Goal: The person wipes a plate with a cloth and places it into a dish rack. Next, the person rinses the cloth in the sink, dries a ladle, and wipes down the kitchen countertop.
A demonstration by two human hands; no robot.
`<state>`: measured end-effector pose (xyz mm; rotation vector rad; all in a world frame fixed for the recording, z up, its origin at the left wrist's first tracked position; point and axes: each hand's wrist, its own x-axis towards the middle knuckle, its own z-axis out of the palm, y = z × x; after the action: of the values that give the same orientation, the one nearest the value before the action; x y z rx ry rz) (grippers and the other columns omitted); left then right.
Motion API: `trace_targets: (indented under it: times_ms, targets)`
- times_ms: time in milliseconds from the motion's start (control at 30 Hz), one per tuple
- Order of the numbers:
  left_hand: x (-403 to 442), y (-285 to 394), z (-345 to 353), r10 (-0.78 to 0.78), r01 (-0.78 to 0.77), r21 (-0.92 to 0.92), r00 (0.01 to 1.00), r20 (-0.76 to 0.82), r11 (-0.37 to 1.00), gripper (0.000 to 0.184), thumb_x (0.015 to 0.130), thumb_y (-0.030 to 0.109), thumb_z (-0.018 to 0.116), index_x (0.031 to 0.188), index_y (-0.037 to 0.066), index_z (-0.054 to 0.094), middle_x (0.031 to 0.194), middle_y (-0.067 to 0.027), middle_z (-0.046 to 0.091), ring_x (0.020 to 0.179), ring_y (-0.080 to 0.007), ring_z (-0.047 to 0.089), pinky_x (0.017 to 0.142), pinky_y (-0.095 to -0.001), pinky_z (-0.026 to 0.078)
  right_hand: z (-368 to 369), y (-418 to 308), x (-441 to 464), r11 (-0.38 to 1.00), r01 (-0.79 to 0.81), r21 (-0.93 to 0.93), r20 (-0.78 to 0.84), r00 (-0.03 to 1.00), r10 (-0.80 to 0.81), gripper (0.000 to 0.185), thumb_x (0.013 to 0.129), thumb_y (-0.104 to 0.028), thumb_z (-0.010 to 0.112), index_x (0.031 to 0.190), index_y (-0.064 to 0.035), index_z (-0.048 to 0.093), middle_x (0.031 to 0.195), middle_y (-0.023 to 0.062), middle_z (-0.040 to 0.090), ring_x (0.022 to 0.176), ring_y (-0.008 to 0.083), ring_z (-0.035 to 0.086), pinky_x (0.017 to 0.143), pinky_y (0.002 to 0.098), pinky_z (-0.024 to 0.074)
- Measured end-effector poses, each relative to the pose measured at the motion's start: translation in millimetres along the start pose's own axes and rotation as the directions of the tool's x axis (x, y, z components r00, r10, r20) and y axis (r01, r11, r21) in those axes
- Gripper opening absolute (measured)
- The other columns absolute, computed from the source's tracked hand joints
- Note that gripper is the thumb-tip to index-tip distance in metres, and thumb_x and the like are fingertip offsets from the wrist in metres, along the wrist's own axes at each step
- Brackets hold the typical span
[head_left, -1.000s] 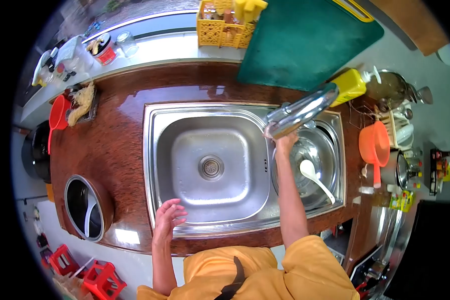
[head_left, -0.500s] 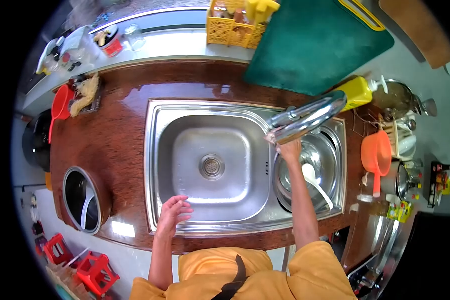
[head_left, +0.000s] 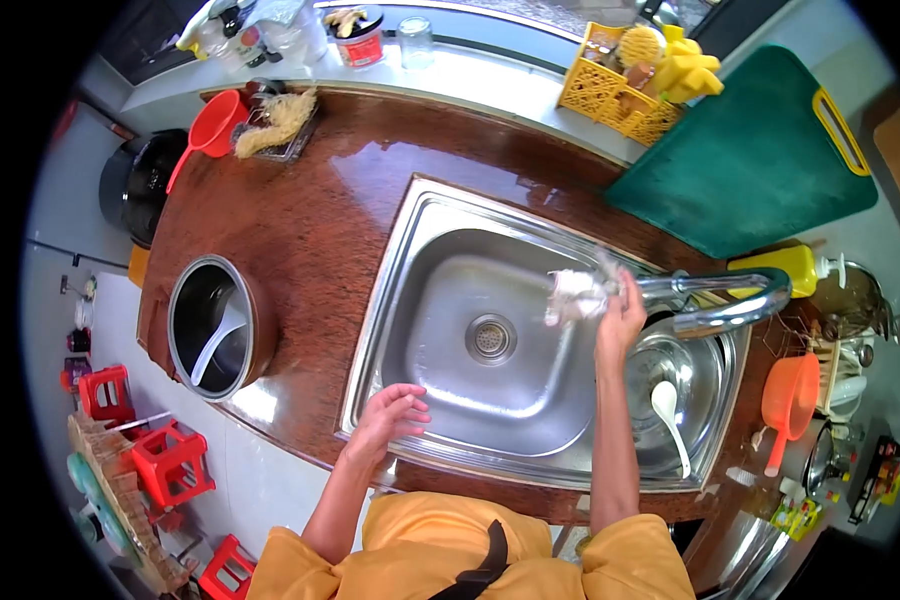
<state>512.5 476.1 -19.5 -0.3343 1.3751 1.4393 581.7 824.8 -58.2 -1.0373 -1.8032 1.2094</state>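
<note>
Head view, item one: a whitish bundle point(head_left: 577, 295), soft-looking and crumpled, its edges ragged, with greyish wisps at its upper right. It is above the large basin of the sink point(head_left: 425, 395), towards that basin's right side, beside the faucet point(head_left: 735, 310) and up and right of the drain point(head_left: 491, 339).

Item two: the right hand point(head_left: 622, 318), fingers closed around the bundle's right end. Item three: the left hand point(head_left: 394, 415), fingers loosely curled and grasping nothing, over the sink's near left edge.

At the sink's right part: a metal bowl point(head_left: 700, 370) with a white ladle point(head_left: 665, 402) lying in it. Left of the sink: a brown pot point(head_left: 262, 330) holding a pale spoon point(head_left: 216, 345). Beyond the sink's far left corner: a red dipper point(head_left: 217, 122). Beyond its far right side: a green board point(head_left: 750, 150) and a yellow basket point(head_left: 595, 92). Right of the sink: an orange dipper point(head_left: 792, 395).

Condition notes: the bundle is blurred, so I cannot tell its material or whether it is one piece or several. The hand hides its right end. The faucet covers part of the metal bowl's far side; the room's outer edges are cut off by a dark border.
</note>
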Motion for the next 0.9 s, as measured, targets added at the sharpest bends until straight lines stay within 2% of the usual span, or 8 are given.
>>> trace_targets:
  times_ms: [100,200,433,533,633,767,867,900]
  targets:
    - [-4.9,4.9,-9.8,0.032,-0.032,-0.019,0.999,0.000,0.999,0.025,0.089,0.019,0.051,0.109,0.004,0.054,0.089,-0.0063,0.060,0.080,-0.0147,0.062,0.066,-0.0247,0.053,57.3,23.0,25.3,0.819,0.364,-0.444,0.005,0.915,-0.404,0.039,0.079,0.004,0.045,0.117,0.0005,0.054,0.119,0.0213,0.047,0.109,0.0365,0.046,0.096,0.0418,0.0355]
    - [-8.3,13.0,-13.3,0.063,-0.063,-0.051,0.998,0.002,0.997,0.025,0.089,0.020,0.054,0.109,0.005,0.055,0.087,-0.0062,0.060,0.081,-0.0153,0.062,0.065,-0.0249,0.054,124.7,22.0,-1.4,0.624,0.392,-0.676,0.114,0.892,-0.438,0.045,0.082,0.001,0.045,0.127,0.0007,0.043,0.125,0.0252,0.039,0.112,0.0412,0.036,0.098,0.0481,0.0306]
    - [-24.8,35.3,-22.6,0.216,-0.222,-0.141,0.975,-0.060,0.965,0.028,0.088,0.018,0.056,0.111,0.002,0.054,0.089,-0.0051,0.061,0.081,-0.0154,0.063,0.065,-0.0246,0.054,226.6,-29.2,-51.3,0.702,0.633,-0.326,0.501,0.746,-0.439,0.056,0.066,0.011,0.048,0.121,0.0004,0.048,0.121,0.0196,0.041,0.111,0.0380,0.037,0.097,0.0433,0.0327]
    - [-37.0,41.3,-38.4,0.331,-0.355,-0.191,0.932,-0.147,0.915,0.025,0.089,0.014,0.053,0.111,0.001,0.054,0.089,-0.0069,0.061,0.081,-0.0165,0.064,0.064,-0.0258,0.056,242.0,-32.8,-68.8,0.815,0.537,-0.217,0.440,0.799,-0.409,0.054,0.068,0.013,0.046,0.119,-0.0020,0.051,0.119,0.0200,0.042,0.109,0.0386,0.039,0.096,0.0423,0.0334]
    - [-42.9,40.1,-52.2,0.390,-0.430,-0.206,0.897,-0.210,0.879,0.025,0.090,0.013,0.051,0.111,0.000,0.052,0.089,-0.0080,0.061,0.081,-0.0166,0.064,0.065,-0.0248,0.056,236.3,-36.5,-82.1,0.912,0.408,-0.048,0.529,0.785,-0.323,0.055,0.068,0.013,0.046,0.120,-0.0037,0.052,0.117,0.0204,0.043,0.109,0.0390,0.040,0.097,0.0419,0.0324]
    - [-55.7,35.9,-51.5,0.397,-0.453,-0.193,0.878,-0.268,0.871,0.024,0.090,0.014,0.051,0.110,0.001,0.053,0.088,-0.0071,0.061,0.081,-0.0163,0.064,0.066,-0.0244,0.055,220.2,-53.7,-129.6,0.885,0.463,0.046,0.577,0.711,-0.402,0.061,0.065,0.016,0.041,0.121,-0.0040,0.052,0.118,0.0210,0.041,0.110,0.0391,0.039,0.098,0.0420,0.0311]
    - [-68.5,23.4,-50.8,0.406,-0.469,-0.201,0.868,-0.285,0.860,0.023,0.090,0.014,0.052,0.110,0.002,0.053,0.088,-0.0067,0.061,0.081,-0.0162,0.064,0.065,-0.0250,0.056,206.9,-58.8,-133.5,0.868,0.465,0.174,0.652,0.606,-0.456,0.050,0.068,0.015,0.042,0.111,-0.0045,0.059,0.109,0.0181,0.050,0.103,0.0363,0.046,0.093,0.0421,0.0361]
    - [-73.4,18.7,-51.2,0.406,-0.472,-0.206,0.865,-0.294,0.857,0.023,0.090,0.014,0.052,0.110,0.002,0.053,0.088,-0.0067,0.061,0.081,-0.0163,0.064,0.065,-0.0251,0.056,212.2,-60.4,-124.9,0.876,0.468,0.119,0.619,0.655,-0.434,0.046,0.069,0.014,0.043,0.108,-0.0043,0.061,0.105,0.0176,0.052,0.100,0.0358,0.048,0.090,0.0418,0.0387]
